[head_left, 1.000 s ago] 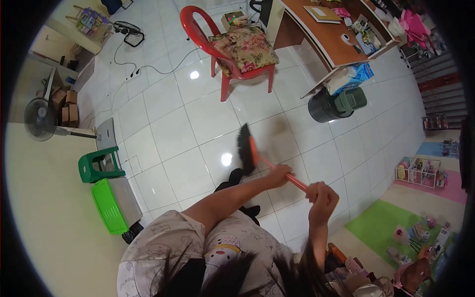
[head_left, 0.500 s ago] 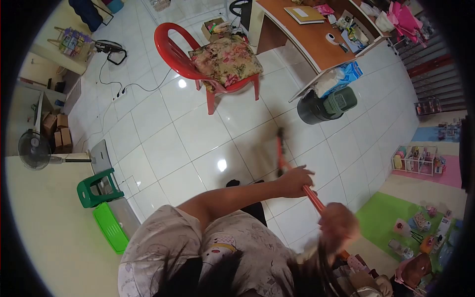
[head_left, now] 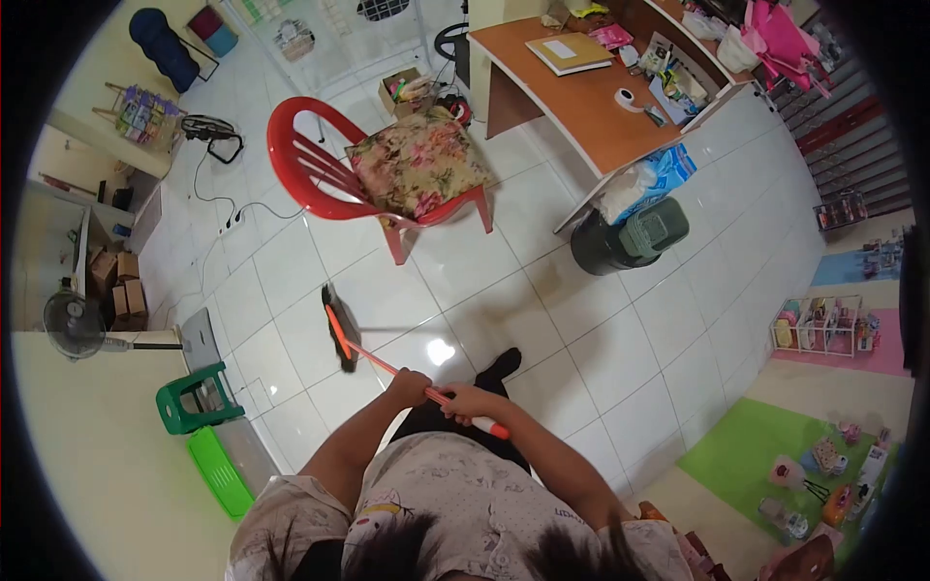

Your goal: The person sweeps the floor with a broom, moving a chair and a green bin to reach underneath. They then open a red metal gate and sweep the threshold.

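A broom with an orange head (head_left: 338, 332) and dark bristles reaches out over the white tiled floor, ahead of me and to the left. Its pinkish-red handle (head_left: 374, 361) slants back toward my body and ends in a brighter orange grip (head_left: 498, 430). My left hand (head_left: 410, 387) is wrapped round the handle, on the side toward the broom head. Just behind it, my right hand (head_left: 466, 403) closes round the handle near the orange grip. Below the hands, one dark-covered foot (head_left: 501, 366) shows on the tiles.
A red plastic chair (head_left: 308, 179) with a floral cushion stands ahead. Right of it are a brown desk (head_left: 581, 107) and a dark bin (head_left: 593, 248). A green stool (head_left: 174, 405) and a fan (head_left: 77, 324) line the left side; a cable (head_left: 199, 184) lies on the floor.
The broom head has swung from ahead on the right across to the left. Both hands have moved left with the handle and are now closer together in front of my body.
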Demonstrator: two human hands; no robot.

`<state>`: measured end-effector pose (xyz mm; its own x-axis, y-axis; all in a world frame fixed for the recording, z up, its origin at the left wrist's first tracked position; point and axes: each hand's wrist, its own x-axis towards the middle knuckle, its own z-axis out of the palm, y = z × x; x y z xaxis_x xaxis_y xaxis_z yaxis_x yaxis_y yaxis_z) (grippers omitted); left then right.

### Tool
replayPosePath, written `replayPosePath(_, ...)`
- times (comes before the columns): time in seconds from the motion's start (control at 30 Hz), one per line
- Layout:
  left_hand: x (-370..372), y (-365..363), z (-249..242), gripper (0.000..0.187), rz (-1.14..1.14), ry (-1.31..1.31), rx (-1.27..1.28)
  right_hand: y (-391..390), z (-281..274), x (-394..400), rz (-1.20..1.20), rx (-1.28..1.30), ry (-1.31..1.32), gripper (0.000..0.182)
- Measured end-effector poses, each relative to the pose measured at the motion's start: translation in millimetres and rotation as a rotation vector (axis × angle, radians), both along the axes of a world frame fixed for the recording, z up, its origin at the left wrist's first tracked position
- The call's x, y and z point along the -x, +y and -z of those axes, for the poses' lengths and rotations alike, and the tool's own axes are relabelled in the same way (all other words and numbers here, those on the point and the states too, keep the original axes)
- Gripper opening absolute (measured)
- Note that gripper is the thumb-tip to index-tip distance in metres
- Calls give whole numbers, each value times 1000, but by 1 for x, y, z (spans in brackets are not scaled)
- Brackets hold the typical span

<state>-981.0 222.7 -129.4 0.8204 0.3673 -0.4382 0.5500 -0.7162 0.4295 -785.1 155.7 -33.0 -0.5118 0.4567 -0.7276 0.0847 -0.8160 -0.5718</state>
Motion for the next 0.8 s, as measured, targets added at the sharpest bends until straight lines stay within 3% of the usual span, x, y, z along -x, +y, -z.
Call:
replayPosePath(0.03, -13, 5, 11, 27, -3, -27, -19, 4, 0, -7, -13, -86, -43, 42)
replayPosePath(0.13, -68, 16, 29, 29, -28, -123, -22, 20, -9, -60, 37, 32, -120, 36)
replayPosePath(0.23, -166, 16, 10, 32, -31, -258, 99, 4, -34, -143, 148, 23, -90, 41)
replayPosePath(0.3, -228, -1, 9, 30, 68, -260, 132, -19, -56, -192, 130, 15, -155, 44)
replayPosePath(0.37, -274, -34, 2, 26, 93, -428, 198, -38, -94, -229, 99, 101, -300, 45)
replayPosePath(0.53, -382, -114, -33, 22, 413, -413, 301, -127, -141, -274, 234, 274, -538, 42)
replayPosePath(0.63, -406, -133, -70, 28, 517, -474, 328, -178, -145, -272, 310, 320, -672, 39)
replayPosePath(0.67, -411, -133, -77, 36, 531, -533, 335, -196, -140, -269, 329, 303, -716, 39)
replayPosePath(0.7, -418, -126, -77, 58, 610, -382, 448, -216, -129, -266, 312, 251, -797, 39)
replayPosePath(0.8, -411, -88, -7, 53, 397, -700, 391, -246, -115, -258, 323, 186, -931, 40)
